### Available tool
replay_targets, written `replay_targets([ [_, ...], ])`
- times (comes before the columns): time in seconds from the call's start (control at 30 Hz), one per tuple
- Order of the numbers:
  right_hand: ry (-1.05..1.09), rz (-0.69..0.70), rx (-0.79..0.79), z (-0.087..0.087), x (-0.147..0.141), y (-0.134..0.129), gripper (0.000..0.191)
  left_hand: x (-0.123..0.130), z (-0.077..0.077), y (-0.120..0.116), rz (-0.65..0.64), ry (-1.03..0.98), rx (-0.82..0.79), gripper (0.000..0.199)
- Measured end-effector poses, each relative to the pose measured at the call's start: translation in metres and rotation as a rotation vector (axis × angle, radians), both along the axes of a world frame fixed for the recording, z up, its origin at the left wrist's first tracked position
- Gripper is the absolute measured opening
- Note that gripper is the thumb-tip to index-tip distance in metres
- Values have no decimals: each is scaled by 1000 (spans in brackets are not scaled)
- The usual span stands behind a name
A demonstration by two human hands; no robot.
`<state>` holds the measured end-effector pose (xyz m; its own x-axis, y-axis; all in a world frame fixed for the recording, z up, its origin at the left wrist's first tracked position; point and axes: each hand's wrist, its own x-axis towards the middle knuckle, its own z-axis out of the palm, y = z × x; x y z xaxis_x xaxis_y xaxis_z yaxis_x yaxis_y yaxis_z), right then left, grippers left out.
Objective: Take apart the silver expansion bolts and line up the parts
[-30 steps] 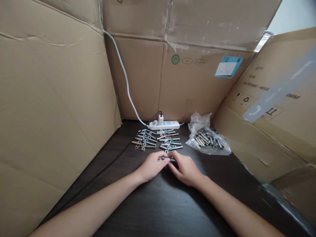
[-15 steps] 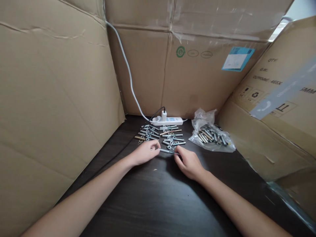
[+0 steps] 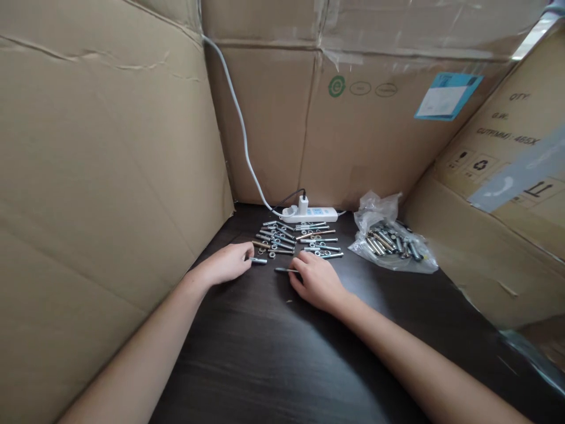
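My left hand (image 3: 230, 262) is closed on a short metal sleeve (image 3: 259, 261), whose end sticks out to the right, just in front of the left group of parts. To its right, my right hand (image 3: 316, 279) pinches a thin metal bolt (image 3: 285, 270) that points left. The two pieces are apart, with dark tabletop between them. Behind the hands lie two groups of bolts, sleeves, nuts and washers, a left group (image 3: 277, 237) and a right group (image 3: 318, 238), set out in rows.
A white power strip (image 3: 324, 214) with a plug and cables lies behind the rows. On the right sits a clear plastic bag (image 3: 392, 244) of metal bolts. Cardboard walls (image 3: 273, 118) enclose the dark table (image 3: 265, 365) at the back and both sides.
The sleeve and bolt, in line and touching before, are now separate. My left hand has moved left with the sleeve, and my right hand has shifted slightly left. The view has turned a little.
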<state>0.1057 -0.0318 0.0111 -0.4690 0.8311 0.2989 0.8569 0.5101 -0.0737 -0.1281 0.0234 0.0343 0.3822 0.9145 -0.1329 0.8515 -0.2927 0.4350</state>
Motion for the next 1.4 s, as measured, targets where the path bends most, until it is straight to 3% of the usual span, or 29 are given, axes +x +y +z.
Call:
replay_targets([
  [0.27, -30, -41, 35, -9, -24, 21, 18, 3, -7, 3, 73, -7, 92, 14],
  [0.6, -36, -78, 113, -14, -21, 26, 17, 8, -14, 7, 68, -65, 180, 15],
  [1.0, -8, -119, 133, -18, -17, 32, 16, 10, -15, 8, 62, -102, 174, 13],
  [1.13, -6, -118, 145, -19, -16, 32, 16, 14, -8, 2, -45, -135, 58, 4],
  [1.23, -8, -115, 148, -19, -16, 33, 16, 21, -6, -6, -180, -117, -12, 9],
  [1.4, -2, -108, 147, -18, -17, 33, 15, 28, -12, -10, -236, -107, 86, 13],
])
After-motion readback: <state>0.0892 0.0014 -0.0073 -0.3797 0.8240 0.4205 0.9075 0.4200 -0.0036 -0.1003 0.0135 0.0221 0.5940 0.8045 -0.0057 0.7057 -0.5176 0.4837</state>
